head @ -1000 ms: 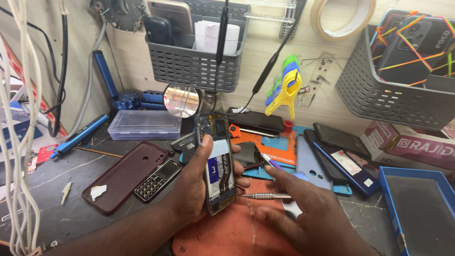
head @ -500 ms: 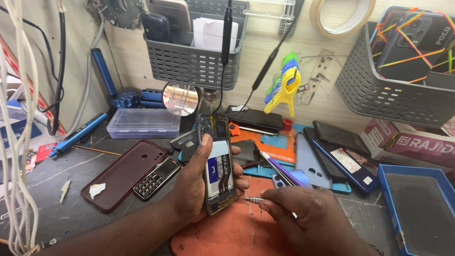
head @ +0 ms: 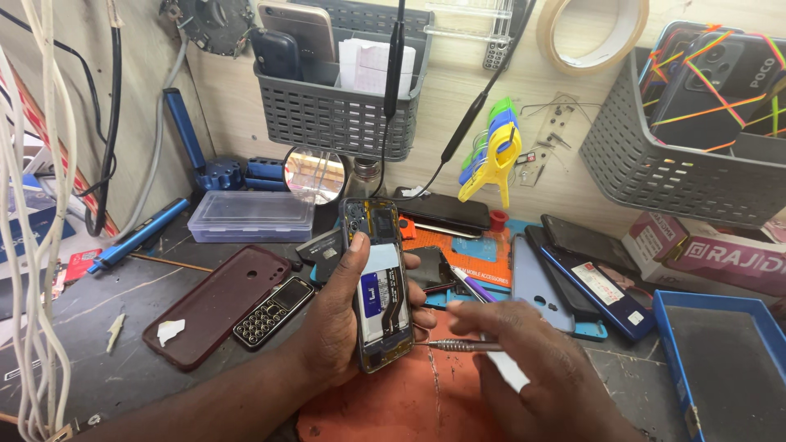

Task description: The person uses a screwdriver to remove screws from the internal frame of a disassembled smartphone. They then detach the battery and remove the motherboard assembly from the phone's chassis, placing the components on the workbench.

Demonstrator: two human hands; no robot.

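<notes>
Orange mat (head: 426,409) on the counter (head: 123,327) under both hands. My left hand (head: 340,327) has its grip clamped on the opened phone (head: 378,286), back off and tilted up, exposing the internals. Right hand (head: 532,368) pinches a metal screwdriver (head: 458,346), tip at the phone's lower edge, steadied for fine work
</notes>
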